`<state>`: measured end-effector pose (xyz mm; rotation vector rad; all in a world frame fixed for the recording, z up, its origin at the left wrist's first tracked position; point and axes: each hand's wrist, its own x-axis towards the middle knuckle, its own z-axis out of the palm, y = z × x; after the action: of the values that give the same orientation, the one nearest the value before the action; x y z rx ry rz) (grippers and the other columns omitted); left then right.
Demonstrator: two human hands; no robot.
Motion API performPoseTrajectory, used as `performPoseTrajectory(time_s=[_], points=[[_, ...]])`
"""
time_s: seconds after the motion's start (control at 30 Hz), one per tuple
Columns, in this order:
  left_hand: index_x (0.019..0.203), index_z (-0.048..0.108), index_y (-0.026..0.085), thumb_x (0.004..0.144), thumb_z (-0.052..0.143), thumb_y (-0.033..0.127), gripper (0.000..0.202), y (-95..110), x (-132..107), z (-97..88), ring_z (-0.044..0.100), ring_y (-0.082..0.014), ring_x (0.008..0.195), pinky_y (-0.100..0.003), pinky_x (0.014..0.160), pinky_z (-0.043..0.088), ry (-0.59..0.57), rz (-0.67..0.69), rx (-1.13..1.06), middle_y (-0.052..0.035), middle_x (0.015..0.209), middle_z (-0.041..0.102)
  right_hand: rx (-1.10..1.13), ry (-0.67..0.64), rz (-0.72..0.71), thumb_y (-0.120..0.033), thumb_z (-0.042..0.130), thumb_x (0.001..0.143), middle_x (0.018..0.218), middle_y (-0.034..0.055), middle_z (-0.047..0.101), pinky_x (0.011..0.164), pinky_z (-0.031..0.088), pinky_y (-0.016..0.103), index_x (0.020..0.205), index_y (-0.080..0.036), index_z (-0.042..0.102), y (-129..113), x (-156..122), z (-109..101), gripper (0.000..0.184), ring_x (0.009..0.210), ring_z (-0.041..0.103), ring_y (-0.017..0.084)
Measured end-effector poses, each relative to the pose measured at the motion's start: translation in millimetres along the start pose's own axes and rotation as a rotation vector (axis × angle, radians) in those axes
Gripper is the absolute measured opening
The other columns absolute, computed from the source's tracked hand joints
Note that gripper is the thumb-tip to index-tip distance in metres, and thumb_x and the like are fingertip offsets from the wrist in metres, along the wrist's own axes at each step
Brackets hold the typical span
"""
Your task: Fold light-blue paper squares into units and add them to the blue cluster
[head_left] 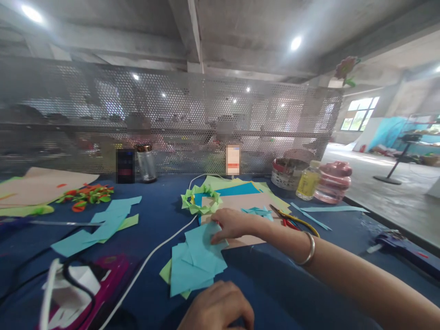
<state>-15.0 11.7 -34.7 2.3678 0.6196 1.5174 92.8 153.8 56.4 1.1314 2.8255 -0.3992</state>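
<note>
My right hand [232, 224], with a silver bangle [311, 250] on its wrist, reaches across to a pile of light blue paper sheets [197, 263]. Its thumb and fingers close on the upper right edge of a sheet there. Bits of green paper stick out from beneath the pile. Nearer to me, my left hand [218, 309] is curled with its back upward; its fingertips and anything in them are hidden. Just beyond my right hand lies a ring of folded green paper [201, 200]. A small cluster of folded blue paper [257, 211] sits on the brown sheet [237, 202].
Scissors [290, 215] and red-handled pliers lie right of the sheets. A yellow-labelled bottle [308, 183], a pink jug [333, 183] and a round tub [288, 174] stand behind. At left are a magenta device [103, 275], white cable [147, 261], glass flask [146, 165] and orange-green pieces [87, 195].
</note>
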Motion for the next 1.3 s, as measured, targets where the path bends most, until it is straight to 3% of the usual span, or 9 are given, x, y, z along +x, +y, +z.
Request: performPoseTrajectory(time_s=[0.23,0.37,0.47,0.53,0.63,0.83,0.93,1.13,1.3], points=[[0.07,0.056,0.022,0.105,0.03,0.041,0.048,-2,-5,2.4,0.056,-0.0105,0.056,-0.025,0.054,0.042,-0.011,0.043,0.043,0.0022,0.061,0.061,0.24,0.201,0.115,-0.033,0.06,0.097,0.122,0.0085,0.061,0.084,0.055,0.043,0.123,-0.017,0.059,7,-46,2,0.03,0.101,0.064,0.023],[0.07,0.058,0.021,0.106,0.028,0.035,0.048,-1,-3,-4.2,0.058,-0.0116,0.065,-0.025,0.062,0.044,-0.016,0.135,0.15,0.0009,0.068,0.062,0.386,0.211,0.124,-0.033,0.06,0.098,0.116,0.0074,0.063,0.077,0.057,0.038,0.123,-0.017,0.058,21,-86,5,0.03,0.092,0.066,0.02],[0.085,0.062,0.021,0.1,0.031,0.019,0.035,-2,0,-10.2,0.061,-0.0135,0.072,-0.026,0.066,0.048,-0.034,0.125,0.253,-0.0025,0.079,0.064,0.445,0.223,0.112,-0.034,0.058,0.099,0.097,0.0026,0.064,0.061,0.054,0.028,0.122,-0.016,0.056,29,-110,12,0.029,0.07,0.062,0.013],[0.096,0.064,0.02,0.093,0.036,0.012,0.03,-1,3,-14.7,0.064,-0.0146,0.077,-0.025,0.067,0.053,-0.07,0.064,0.324,-0.006,0.09,0.067,0.463,0.249,0.101,-0.028,0.054,0.098,0.073,-0.0049,0.056,0.052,0.044,0.023,0.125,-0.017,0.051,33,-119,17,0.029,0.057,0.053,0.011],[0.11,0.065,0.02,0.088,0.046,0.016,0.029,2,9,-22.3,0.071,-0.018,0.09,-0.027,0.076,0.06,-0.144,-0.017,0.421,-0.0082,0.106,0.071,0.46,0.334,0.117,-0.022,0.049,0.095,0.06,-0.0095,0.042,0.05,0.032,0.023,0.125,-0.018,0.047,41,-125,24,0.03,0.054,0.044,0.011],[0.128,0.06,0.022,0.085,0.067,0.027,0.044,6,12,-31.8,0.069,-0.0251,0.111,-0.037,0.089,0.061,-0.364,-0.048,0.569,-0.0057,0.129,0.067,0.462,0.45,0.178,-0.023,0.049,0.09,0.059,-0.0089,0.041,0.051,0.027,0.026,0.12,-0.021,0.05,52,-129,32,0.03,0.055,0.041,0.014],[0.125,0.06,0.025,0.093,0.055,0.03,0.033,4,8,-30.4,0.071,-0.0257,0.107,-0.043,0.085,0.062,-0.28,-0.151,0.541,-0.0054,0.121,0.071,0.489,0.476,0.182,-0.026,0.047,0.091,0.06,-0.008,0.04,0.052,0.028,0.026,0.121,-0.02,0.051,51,-130,32,0.03,0.056,0.04,0.014],[0.128,0.049,0.026,0.096,0.049,0.037,0.033,1,17,-36.0,0.068,-0.024,0.108,-0.038,0.082,0.061,-0.13,-0.492,0.506,-0.0087,0.126,0.064,0.581,0.492,0.164,-0.029,0.045,0.093,0.063,-0.0058,0.042,0.052,0.03,0.026,0.114,-0.019,0.054,43,-128,31,0.026,0.058,0.043,0.015],[0.128,0.049,0.022,0.096,0.048,0.035,0.034,-6,25,-38.2,0.06,-0.0263,0.122,-0.045,0.097,0.055,-0.15,-0.54,0.456,-0.0108,0.134,0.058,0.63,0.513,0.128,-0.032,0.044,0.093,0.065,-0.0043,0.046,0.052,0.034,0.025,0.113,-0.019,0.054,40,-128,33,0.026,0.06,0.046,0.016]])
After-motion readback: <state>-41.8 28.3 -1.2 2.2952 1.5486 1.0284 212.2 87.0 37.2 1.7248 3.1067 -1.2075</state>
